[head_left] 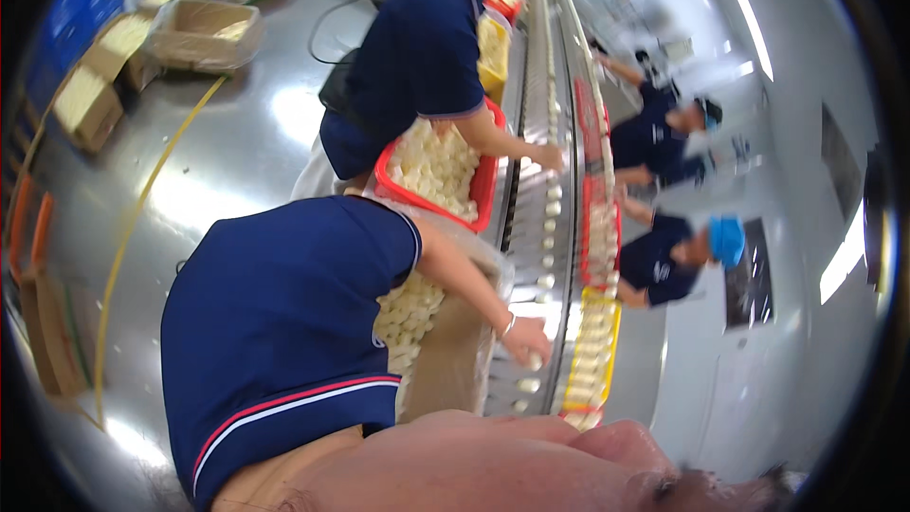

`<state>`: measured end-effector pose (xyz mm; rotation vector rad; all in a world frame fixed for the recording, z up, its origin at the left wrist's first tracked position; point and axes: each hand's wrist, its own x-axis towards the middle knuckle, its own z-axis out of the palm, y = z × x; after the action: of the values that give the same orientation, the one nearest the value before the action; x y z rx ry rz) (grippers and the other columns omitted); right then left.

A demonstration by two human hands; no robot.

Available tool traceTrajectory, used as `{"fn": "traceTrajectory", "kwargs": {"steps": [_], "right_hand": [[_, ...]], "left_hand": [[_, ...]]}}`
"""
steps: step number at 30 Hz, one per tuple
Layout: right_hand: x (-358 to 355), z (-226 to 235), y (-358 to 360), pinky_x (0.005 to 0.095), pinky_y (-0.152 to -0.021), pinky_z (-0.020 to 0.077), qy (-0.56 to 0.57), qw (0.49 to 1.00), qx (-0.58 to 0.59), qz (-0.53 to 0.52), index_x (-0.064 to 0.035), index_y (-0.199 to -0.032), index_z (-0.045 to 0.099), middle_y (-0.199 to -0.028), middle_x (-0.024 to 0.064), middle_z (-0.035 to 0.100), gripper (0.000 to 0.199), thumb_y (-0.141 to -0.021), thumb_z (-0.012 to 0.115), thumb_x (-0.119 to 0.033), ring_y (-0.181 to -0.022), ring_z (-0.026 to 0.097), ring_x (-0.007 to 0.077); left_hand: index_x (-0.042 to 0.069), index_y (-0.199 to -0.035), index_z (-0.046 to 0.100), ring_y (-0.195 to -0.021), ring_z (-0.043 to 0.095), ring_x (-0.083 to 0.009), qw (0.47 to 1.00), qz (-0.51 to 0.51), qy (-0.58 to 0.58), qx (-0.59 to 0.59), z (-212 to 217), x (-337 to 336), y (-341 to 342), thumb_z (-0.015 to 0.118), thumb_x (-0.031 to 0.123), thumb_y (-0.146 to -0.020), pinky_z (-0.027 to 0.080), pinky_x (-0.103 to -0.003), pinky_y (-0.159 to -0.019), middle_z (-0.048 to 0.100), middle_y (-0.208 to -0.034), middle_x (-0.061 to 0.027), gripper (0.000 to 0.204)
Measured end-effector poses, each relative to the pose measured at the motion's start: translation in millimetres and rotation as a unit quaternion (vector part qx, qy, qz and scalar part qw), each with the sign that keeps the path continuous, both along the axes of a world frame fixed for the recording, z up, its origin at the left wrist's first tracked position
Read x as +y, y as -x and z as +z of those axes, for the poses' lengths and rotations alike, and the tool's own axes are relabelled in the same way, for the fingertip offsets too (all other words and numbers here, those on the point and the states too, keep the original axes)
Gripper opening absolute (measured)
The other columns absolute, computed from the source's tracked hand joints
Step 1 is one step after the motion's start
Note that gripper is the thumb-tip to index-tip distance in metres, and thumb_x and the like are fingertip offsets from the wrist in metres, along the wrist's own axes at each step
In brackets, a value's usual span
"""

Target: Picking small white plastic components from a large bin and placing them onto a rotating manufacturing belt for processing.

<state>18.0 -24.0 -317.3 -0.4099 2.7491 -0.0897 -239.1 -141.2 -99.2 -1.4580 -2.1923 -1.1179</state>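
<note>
The head view is strongly tilted. A bare forearm [493, 460] fills the lower edge; neither of the wearer's own hands shows, so I cannot tell their state. Nearest to it, a co-worker in a dark blue shirt [284, 322] reaches a hand [527, 339] onto the metal conveyor [545, 228], fingers closed on a small white piece [536, 361]. White pieces stand in rows along the belt. Four co-workers show in all. Two red crates [482, 192] and one yellow crate [597, 341] hold more white pieces. Several cardboard boxes [204, 33] sit on the floor.
</note>
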Motion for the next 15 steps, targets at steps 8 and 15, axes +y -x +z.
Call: {"fn": "traceTrajectory", "kwargs": {"steps": [8, 15], "right_hand": [[-21, -16, -18, 0.0452, -0.075, 0.0489, 0.049, 0.993, -0.068, -0.078, -0.0068, -0.107, 0.052, -0.113, 0.0216, 0.047, 0.031, -0.078, 0.058, -0.015, -0.098, 0.054, 0.0374], [-6, -3, -10, 0.0447, -0.077, 0.0459, 0.094, 0.986, -0.112, -0.077, -0.0133, -0.107, 0.052, -0.103, 0.0183, 0.049, 0.029, -0.078, 0.056, -0.009, -0.09, 0.055, 0.0379]], "left_hand": [[0.018, -0.105, 0.057, -0.088, 0.057, -0.0188, 0.987, 0.106, 0.025, -0.116, 5, -86, 40, 0.066, 0.027, -0.075, 0.035, -0.037, -0.083, 0.061, -0.092, 0.0001, 0.032], [0.017, -0.102, 0.057, -0.09, 0.057, -0.0194, 0.967, 0.244, 0.06, -0.033, 10, -99, 64, 0.062, 0.033, -0.079, 0.035, -0.036, -0.082, 0.062, -0.092, -0.0013, 0.029]]}}
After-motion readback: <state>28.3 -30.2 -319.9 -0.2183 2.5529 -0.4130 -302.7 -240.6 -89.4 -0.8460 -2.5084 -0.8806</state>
